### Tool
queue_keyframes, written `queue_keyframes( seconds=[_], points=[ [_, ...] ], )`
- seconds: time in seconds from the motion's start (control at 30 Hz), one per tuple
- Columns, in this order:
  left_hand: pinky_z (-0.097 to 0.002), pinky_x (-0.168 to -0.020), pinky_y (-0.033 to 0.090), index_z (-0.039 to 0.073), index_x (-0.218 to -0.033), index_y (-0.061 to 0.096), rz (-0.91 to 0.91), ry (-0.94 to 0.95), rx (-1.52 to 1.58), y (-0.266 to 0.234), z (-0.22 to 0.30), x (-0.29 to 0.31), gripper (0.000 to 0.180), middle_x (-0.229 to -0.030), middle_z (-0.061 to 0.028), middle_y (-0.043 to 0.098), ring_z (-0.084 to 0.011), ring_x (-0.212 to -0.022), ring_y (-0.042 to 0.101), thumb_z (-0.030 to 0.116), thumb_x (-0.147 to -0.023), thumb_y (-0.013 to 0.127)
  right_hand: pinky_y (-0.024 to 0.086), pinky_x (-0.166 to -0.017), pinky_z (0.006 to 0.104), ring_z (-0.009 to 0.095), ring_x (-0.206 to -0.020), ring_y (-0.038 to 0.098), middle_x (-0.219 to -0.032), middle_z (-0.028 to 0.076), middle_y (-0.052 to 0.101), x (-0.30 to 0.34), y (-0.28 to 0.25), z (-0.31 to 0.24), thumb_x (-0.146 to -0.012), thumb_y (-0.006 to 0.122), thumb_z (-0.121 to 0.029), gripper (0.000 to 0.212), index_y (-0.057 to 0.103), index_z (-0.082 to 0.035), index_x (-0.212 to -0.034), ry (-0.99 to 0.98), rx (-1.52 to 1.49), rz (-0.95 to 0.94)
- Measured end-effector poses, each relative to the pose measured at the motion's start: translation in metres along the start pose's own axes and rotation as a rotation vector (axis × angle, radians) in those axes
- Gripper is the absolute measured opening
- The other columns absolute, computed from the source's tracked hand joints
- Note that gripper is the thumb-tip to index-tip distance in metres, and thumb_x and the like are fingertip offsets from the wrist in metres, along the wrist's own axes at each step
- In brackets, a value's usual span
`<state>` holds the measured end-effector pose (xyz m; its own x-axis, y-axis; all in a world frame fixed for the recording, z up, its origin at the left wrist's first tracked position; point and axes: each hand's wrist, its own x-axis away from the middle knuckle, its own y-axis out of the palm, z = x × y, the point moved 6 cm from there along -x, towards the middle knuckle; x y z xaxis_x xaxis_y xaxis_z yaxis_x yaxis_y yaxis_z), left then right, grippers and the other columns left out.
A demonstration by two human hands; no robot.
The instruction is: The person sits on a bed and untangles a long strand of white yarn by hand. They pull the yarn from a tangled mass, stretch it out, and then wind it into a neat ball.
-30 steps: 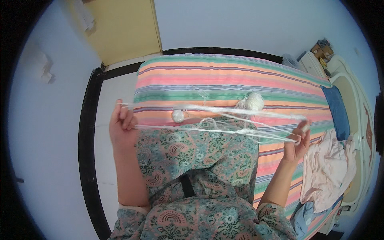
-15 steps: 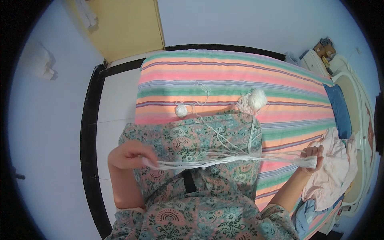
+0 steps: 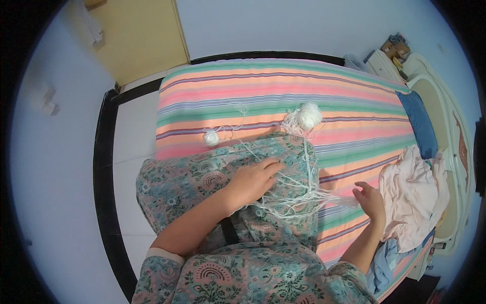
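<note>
A slack bundle of white yarn (image 3: 291, 209) lies in loops across my lap, its right end reaching over the striped bed. Above the bundle's left part is my left hand (image 3: 255, 180), palm down, fingers stretched out to the right and partly apart; its thumb is hidden. Some strands pass beneath its fingertips. My right hand (image 3: 369, 200) is beside the bundle's blurred right end, thumb and fingers apart, with no yarn seen gripped. A large white yarn ball (image 3: 309, 116) and a small one (image 3: 211, 138) rest on the bed, strands running from them toward my lap.
The striped bedspread (image 3: 243, 83) stretches ahead and right. A pale pink garment (image 3: 412, 197), a blue pillow (image 3: 419, 121) and a blue-grey cloth (image 3: 387, 266) lie at the right by the headboard (image 3: 430, 96). Tiled floor (image 3: 134, 131) and a wall are to the left.
My left hand has swept right across my lap, and my right hand has come slightly left and opened. The yarn, stretched taut between both hands before, has dropped into slack loops.
</note>
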<state>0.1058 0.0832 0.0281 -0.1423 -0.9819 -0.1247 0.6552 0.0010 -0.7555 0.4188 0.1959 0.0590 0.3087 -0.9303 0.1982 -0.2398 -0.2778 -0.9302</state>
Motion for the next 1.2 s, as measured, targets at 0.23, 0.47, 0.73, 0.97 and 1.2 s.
queue_keyframes(
  seconds=[0.23, 0.47, 0.73, 0.97, 1.2],
  points=[
    [-0.0365, -0.058, 0.049, 0.01, -0.093, 0.052, 0.095, 0.06, -0.017, 0.017, 0.007, -0.011, 0.014, -0.096, -0.004, 0.049, -0.023, -0.076, 0.06, 0.016, -0.082, 0.055, 0.045, -0.069, 0.0386, 0.031, -0.08, 0.058, -0.08, 0.013, 0.061, -0.003, 0.024, -0.073, -0.072, 0.067, -0.02, 0.023, 0.06, -0.003, -0.086, -0.233, -0.153, 0.183],
    [-0.038, -0.058, 0.049, 0.013, -0.095, 0.054, 0.127, -0.004, -0.003, 0.015, -0.002, -0.012, 0.015, -0.096, -0.0039, 0.055, -0.0271, -0.073, 0.06, 0.018, -0.081, 0.055, 0.046, -0.066, 0.0345, 0.028, -0.075, 0.059, -0.08, 0.012, 0.061, -0.002, 0.067, -0.104, -0.069, 0.069, -0.018, 0.023, 0.061, -0.003, -0.084, -0.239, -0.159, -0.112],
    [-0.0328, -0.058, 0.048, 0.012, -0.094, 0.059, 0.251, 0.088, 0.004, 0.0, -0.011, -0.014, 0.013, -0.079, -0.0048, 0.06, -0.0218, -0.066, 0.06, 0.021, -0.086, 0.052, 0.046, -0.065, 0.0277, 0.017, -0.074, 0.059, -0.078, 0.008, 0.06, -0.006, 0.044, -0.113, -0.076, 0.064, -0.009, 0.01, 0.061, -0.002, -0.082, -0.214, -0.565, 0.006],
    [-0.0249, -0.065, 0.042, 0.008, -0.095, 0.053, 0.508, -0.424, 0.899, -0.066, -0.113, 0.018, 0.011, -0.079, -0.0006, 0.058, -0.0097, -0.069, 0.051, 0.017, -0.089, 0.049, 0.041, -0.076, 0.0265, 0.012, -0.079, 0.054, -0.083, 0.002, 0.059, -0.034, 0.063, -0.141, -0.08, 0.058, -0.007, 0.007, 0.055, -0.004, -0.084, -0.176, -1.325, -0.206],
    [-0.0229, -0.065, 0.04, 0.008, -0.09, 0.051, 0.997, -0.418, 1.226, -0.13, -0.198, 0.087, 0.012, -0.067, 0.0009, 0.05, -0.0117, -0.067, 0.049, 0.018, -0.091, 0.046, 0.043, -0.068, 0.0231, 0.01, -0.074, 0.055, -0.083, 0.002, 0.058, -0.082, 0.06, -0.201, -0.086, 0.052, -0.012, 0.007, 0.054, -0.006, -0.087, -0.258, -1.77, -0.142]
  ],
)
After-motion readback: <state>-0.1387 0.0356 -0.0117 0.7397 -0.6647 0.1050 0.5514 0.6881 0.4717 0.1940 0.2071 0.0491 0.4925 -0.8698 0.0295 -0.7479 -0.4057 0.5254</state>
